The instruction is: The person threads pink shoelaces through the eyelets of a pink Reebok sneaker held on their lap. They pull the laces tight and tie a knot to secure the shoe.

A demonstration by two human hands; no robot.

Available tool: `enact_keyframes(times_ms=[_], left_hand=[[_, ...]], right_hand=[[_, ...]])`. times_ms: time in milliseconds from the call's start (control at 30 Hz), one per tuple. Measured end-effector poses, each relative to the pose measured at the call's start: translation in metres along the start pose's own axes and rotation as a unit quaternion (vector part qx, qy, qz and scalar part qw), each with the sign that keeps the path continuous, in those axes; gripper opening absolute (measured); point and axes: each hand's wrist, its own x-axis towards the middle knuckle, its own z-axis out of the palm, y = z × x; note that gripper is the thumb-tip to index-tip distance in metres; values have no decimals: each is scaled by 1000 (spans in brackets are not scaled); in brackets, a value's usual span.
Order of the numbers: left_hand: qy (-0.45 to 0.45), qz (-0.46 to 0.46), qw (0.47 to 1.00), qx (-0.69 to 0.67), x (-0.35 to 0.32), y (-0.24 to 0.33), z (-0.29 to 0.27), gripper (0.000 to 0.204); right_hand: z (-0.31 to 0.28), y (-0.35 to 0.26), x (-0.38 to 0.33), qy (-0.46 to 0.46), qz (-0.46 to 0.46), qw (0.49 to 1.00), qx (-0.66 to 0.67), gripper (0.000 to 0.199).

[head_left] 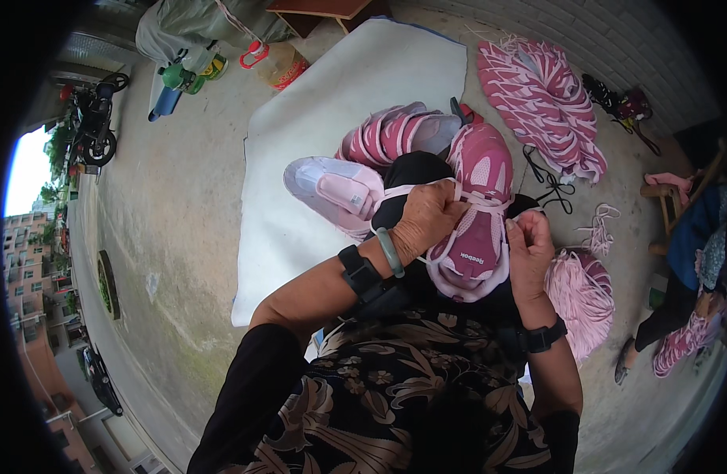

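A dark pink sneaker (pixel 479 158) rests on my lap, its toe pointing away and its heel collar toward me. Pale pink shoelace (pixel 483 203) crosses its tongue area. My left hand (pixel 430 215) is closed in a pinch on the lace at the shoe's left side. At the right edge of the shoe, my right hand (pixel 531 246) has thumb and finger pressed together by the lacing; what lies between them is too small to make out. Just left of my knee lies another pink shoe (pixel 320 186), its pale insole facing up.
A row of nested pink shoes (pixel 387 136) lies on a white sheet (pixel 316 118). Right of it are long stacks of pink shoe pieces (pixel 541 107), a bundle of pink laces (pixel 578 304) and black cord (pixel 549 186). Bottles (pixel 278 65) stand far left; another person (pixel 679 300) sits at right.
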Motion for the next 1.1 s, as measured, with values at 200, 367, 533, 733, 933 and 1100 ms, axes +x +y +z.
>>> enact_keyframes(times_ms=[200, 367, 533, 733, 933, 1100], left_hand=[[5, 150, 982, 112, -15, 21, -19, 49], [-38, 132, 978, 157, -23, 23, -19, 51], [-54, 82, 986, 138, -23, 20, -17, 36], [-75, 93, 991, 64, -16, 7, -19, 24], [-91, 51, 994, -20, -10, -6, -17, 23], [-40, 115, 990, 71, -13, -1, -10, 25]], right_hand=[[-9, -22, -4, -96, 24, 991, -95, 29], [-14, -20, 4, -129, -96, 961, -223, 23], [-9, -51, 11, -106, -172, 928, -314, 20], [25, -63, 14, -174, -233, 886, -361, 18], [49, -55, 19, -187, -298, 825, -442, 8], [42, -65, 20, -186, -389, 770, -470, 8]])
